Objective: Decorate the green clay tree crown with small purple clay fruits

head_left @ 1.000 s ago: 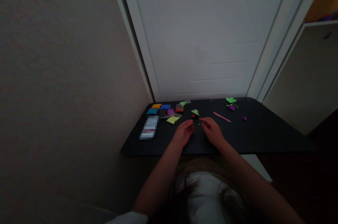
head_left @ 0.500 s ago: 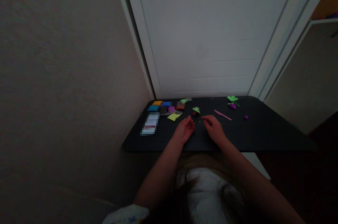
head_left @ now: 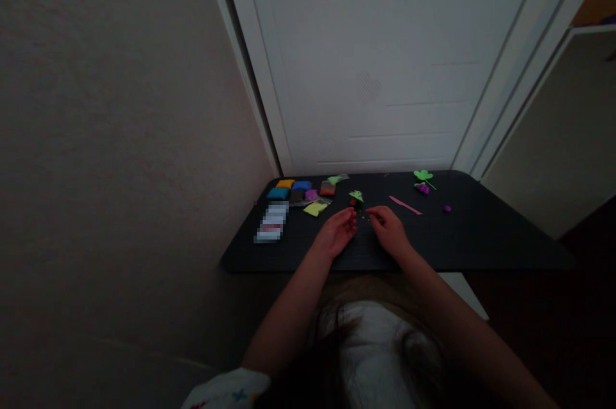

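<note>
My left hand (head_left: 335,233) rests on its edge at the table's front middle, palm turned to the right. Its fingers are loosely curved, and I see nothing in them. Opposite it, my right hand (head_left: 389,229) lies with the index finger stretched out to the left and the other fingers bent under. Tiny yellowish crumbs (head_left: 363,217) lie on the table between the two hands. Just beyond my left fingertips stands a small clay figure with a light green, spotted, cone-like top (head_left: 356,196) and a reddish-brown lower part.
Clay packets in several colours, one of them blue (head_left: 302,185), lie at the back left of the dark table (head_left: 481,242). A yellow packet (head_left: 315,208) is nearer. Rightward lie a pink plastic knife (head_left: 405,205), purple clay grapes (head_left: 422,189), a green clover-shaped piece (head_left: 423,175) and a purple ball (head_left: 447,208).
The view has shifted slightly, so the table sits a little higher. My left fingers look somewhat straighter. My right hand stays in nearly the same place beside the crumbs.
</note>
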Available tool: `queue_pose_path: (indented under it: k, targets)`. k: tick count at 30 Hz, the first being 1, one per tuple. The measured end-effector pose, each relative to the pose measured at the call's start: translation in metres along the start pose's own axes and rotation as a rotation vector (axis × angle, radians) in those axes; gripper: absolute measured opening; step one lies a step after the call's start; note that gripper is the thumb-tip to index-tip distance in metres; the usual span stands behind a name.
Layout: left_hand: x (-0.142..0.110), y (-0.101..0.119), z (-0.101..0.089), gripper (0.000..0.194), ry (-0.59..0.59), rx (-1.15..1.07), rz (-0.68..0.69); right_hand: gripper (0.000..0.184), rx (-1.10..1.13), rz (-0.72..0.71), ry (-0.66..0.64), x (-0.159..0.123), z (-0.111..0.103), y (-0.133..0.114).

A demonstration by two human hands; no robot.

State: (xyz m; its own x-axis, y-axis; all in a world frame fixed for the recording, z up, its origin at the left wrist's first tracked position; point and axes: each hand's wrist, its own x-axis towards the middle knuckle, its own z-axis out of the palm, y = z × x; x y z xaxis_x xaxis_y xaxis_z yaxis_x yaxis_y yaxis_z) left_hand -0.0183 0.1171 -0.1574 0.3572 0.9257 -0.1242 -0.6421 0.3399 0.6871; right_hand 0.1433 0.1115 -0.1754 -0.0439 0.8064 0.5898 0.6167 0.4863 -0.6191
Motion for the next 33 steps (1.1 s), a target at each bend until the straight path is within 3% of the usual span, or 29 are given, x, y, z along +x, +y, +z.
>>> queue_pose_path:
  k: [8, 19, 33]
  targets:
    - [-0.0001, -0.0008, -0.0002, 0.027, -0.038, 0.009, -0.019, 0.024, -0.008, 0.004, 0.000, -0.0002, -0.0003, -0.0002]
    - [-0.0002, -0.0006, -0.0009, 0.024, -0.079, 0.023, 0.012, 0.024, -0.018, 0.009, 0.003, 0.0007, 0.0000, -0.0001]
    - [0.0010, -0.0014, -0.0009, 0.029, -0.052, 0.026, 0.018, 0.024, -0.019, 0.018, 0.002, 0.0014, -0.0003, -0.0014]
